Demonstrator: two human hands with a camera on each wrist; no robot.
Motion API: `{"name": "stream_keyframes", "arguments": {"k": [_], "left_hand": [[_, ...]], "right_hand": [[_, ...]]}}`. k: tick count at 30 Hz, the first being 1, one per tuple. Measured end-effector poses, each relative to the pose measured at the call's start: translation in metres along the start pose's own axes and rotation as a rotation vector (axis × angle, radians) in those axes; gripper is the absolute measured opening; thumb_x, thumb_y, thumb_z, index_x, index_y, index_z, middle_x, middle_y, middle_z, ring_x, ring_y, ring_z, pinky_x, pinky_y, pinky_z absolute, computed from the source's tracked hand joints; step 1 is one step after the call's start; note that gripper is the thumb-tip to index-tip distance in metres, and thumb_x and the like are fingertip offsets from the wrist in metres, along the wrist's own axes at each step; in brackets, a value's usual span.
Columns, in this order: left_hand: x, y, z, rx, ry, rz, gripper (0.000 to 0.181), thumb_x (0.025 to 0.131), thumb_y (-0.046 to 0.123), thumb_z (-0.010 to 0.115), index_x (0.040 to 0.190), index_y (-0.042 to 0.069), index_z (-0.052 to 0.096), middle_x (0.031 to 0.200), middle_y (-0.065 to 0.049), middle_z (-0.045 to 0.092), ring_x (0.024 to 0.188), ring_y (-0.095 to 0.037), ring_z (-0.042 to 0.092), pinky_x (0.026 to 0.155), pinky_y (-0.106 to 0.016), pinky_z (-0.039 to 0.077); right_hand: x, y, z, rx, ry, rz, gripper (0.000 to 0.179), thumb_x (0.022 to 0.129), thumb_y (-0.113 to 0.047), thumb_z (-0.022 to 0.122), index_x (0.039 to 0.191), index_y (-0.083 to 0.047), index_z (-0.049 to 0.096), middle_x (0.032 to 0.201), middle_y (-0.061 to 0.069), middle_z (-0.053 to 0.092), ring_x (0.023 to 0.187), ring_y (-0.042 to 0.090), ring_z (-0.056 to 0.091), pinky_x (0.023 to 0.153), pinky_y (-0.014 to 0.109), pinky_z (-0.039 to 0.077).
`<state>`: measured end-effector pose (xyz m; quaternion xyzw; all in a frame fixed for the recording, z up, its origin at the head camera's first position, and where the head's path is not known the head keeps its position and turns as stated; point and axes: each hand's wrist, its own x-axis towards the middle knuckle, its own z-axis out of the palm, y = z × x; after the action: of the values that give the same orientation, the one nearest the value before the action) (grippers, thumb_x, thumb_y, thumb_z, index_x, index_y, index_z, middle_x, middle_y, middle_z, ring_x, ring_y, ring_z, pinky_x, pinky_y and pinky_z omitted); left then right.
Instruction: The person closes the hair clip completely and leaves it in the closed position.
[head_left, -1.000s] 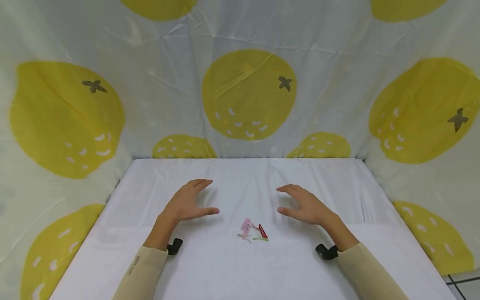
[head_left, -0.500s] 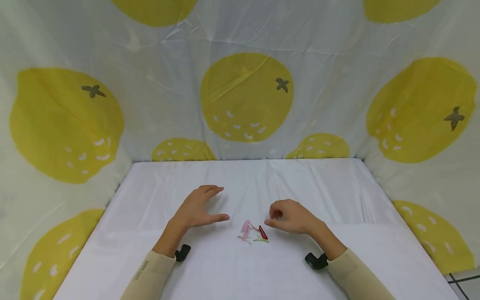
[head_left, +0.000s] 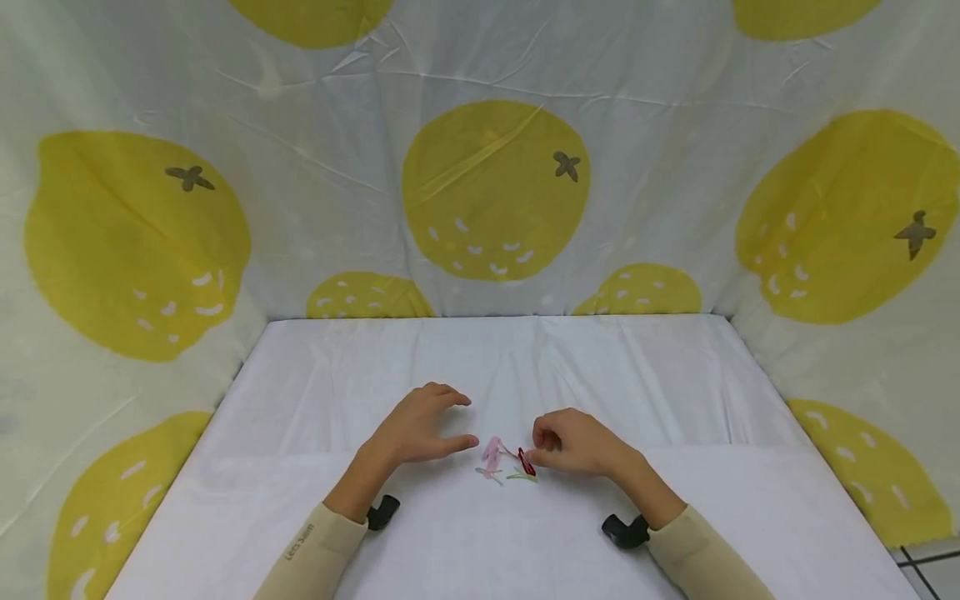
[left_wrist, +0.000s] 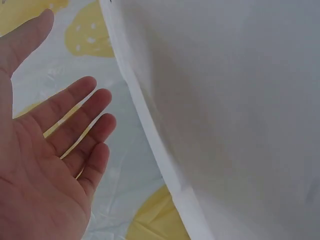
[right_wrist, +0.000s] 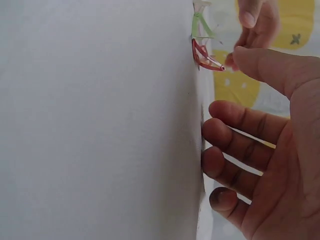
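A small group of snap hair clips lies on the white cloth between my hands. The red hair clip (head_left: 527, 462) is on the right, with a green hair clip (head_left: 519, 477) below it. A pink hair clip (head_left: 491, 455) and a paler pinkish-grey clip (head_left: 488, 475) lie to the left. My right hand (head_left: 583, 443) has its thumb tip right at the red clip, its fingers loosely bent and apart from the thumb; the right wrist view shows the red clip (right_wrist: 209, 65) just beyond the thumb. My left hand (head_left: 422, 429), thumb and fingers spread, hovers left of the pink clip.
White cloth (head_left: 495, 550) covers the table. Around the back and sides rises a lemon-print curtain (head_left: 480, 75). A black wrist camera (head_left: 383, 512) sits on the left wrist, another black wrist camera (head_left: 625, 532) on the right.
Both hands have come inward and closer to the clips. The right hand's fingers have bent, and its thumb has reached the red clip. The clips lie as before.
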<state>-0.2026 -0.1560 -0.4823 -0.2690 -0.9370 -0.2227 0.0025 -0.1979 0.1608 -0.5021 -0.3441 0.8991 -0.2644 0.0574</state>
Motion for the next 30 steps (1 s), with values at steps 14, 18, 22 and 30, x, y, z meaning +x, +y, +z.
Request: {"name": "stream_keyframes", "arguments": {"k": [14,18,22,30], "left_hand": [[0.006,0.021,0.015,-0.039,-0.046,0.091,0.051,0.089,0.054,0.074,0.126,0.018,0.072,0.125,0.006,0.07,0.121,-0.018,0.061,0.106,-0.043,0.048],[0.008,0.023,0.018,-0.048,-0.062,0.116,0.046,0.091,0.047,0.075,0.124,0.017,0.073,0.122,0.005,0.072,0.121,-0.018,0.061,0.106,-0.042,0.048],[0.008,0.025,0.021,-0.075,-0.084,0.127,0.042,0.091,0.043,0.075,0.124,0.016,0.073,0.122,0.004,0.072,0.121,-0.017,0.061,0.106,-0.041,0.048],[0.01,0.03,0.027,-0.098,-0.091,0.167,0.032,0.095,0.033,0.073,0.122,0.016,0.075,0.118,0.003,0.073,0.116,-0.015,0.062,0.102,-0.038,0.05]], "right_hand": [[0.003,-0.003,0.012,-0.013,-0.011,0.015,0.017,0.088,-0.042,0.079,0.087,-0.029,0.068,0.073,-0.019,0.057,0.065,-0.001,0.051,0.064,0.021,0.045],[0.004,-0.003,0.013,-0.002,-0.002,0.012,0.015,0.089,-0.039,0.079,0.087,-0.031,0.067,0.072,-0.02,0.056,0.064,-0.001,0.05,0.064,0.02,0.045],[0.006,-0.003,0.015,0.012,0.001,0.01,0.013,0.089,-0.037,0.079,0.086,-0.033,0.067,0.072,-0.02,0.057,0.064,-0.001,0.051,0.062,0.02,0.045],[0.011,-0.002,0.019,0.053,-0.017,-0.014,0.007,0.091,-0.03,0.078,0.09,-0.03,0.071,0.076,-0.022,0.059,0.067,-0.001,0.053,0.064,0.02,0.046]]}}
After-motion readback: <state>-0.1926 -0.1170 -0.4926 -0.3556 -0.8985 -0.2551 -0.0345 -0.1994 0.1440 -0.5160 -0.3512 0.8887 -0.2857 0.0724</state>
